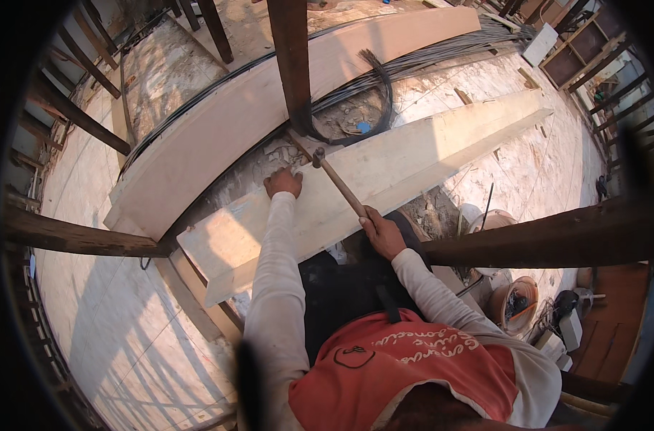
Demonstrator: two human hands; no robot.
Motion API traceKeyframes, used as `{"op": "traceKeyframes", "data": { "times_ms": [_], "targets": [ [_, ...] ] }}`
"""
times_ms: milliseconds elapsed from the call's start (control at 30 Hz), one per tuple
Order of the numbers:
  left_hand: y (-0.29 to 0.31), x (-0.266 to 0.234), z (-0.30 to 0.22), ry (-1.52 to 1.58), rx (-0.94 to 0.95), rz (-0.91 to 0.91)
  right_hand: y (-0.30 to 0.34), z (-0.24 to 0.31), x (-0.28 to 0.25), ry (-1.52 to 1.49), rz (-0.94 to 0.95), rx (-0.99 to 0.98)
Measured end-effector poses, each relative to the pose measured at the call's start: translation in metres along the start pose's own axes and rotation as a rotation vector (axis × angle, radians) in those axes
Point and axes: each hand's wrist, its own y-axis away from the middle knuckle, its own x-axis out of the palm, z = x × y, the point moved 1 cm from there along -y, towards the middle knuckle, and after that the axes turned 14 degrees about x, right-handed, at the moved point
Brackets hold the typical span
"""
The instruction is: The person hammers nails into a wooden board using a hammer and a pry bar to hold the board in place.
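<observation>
My right hand (383, 231) is closed round the wooden handle of a hammer (343, 188). The hammer's head is over the far edge of a long pale wooden board (392, 167), which lies slantwise in front of me with a second face along its near side. At that far edge, left of the hammer head, my left hand (284, 184) rests with fingers curled. What those fingers pinch, if anything, is too small to make out. A short wood strip (299, 146) lies just beyond the hammer head.
Beyond the board runs a wide curved plywood sheet (219, 133) beside bundled steel rods (442, 57). A dark upright post (289, 65) stands ahead, with timber beams left (83, 233) and right (550, 237). Buckets (519, 305) sit at the right, and rubble (435, 215) lies near the board.
</observation>
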Motion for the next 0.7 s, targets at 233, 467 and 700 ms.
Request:
{"op": "traceKeyframes", "data": {
  "times_ms": [233, 467, 700],
  "targets": [
    [0.035, -0.054, -0.034, -0.091, 0.118, -0.242, 0.033, -0.018, -0.009, -0.345, -0.132, -0.127],
    [0.079, -0.080, -0.067, -0.101, 0.279, -0.542, 0.007, -0.007, -0.041, -0.111, -0.290, -0.278],
    [0.114, -0.095, -0.087, -0.177, 0.348, -0.620, -0.025, -0.018, -0.038, -0.009, -0.508, -0.612]
  ]
}}
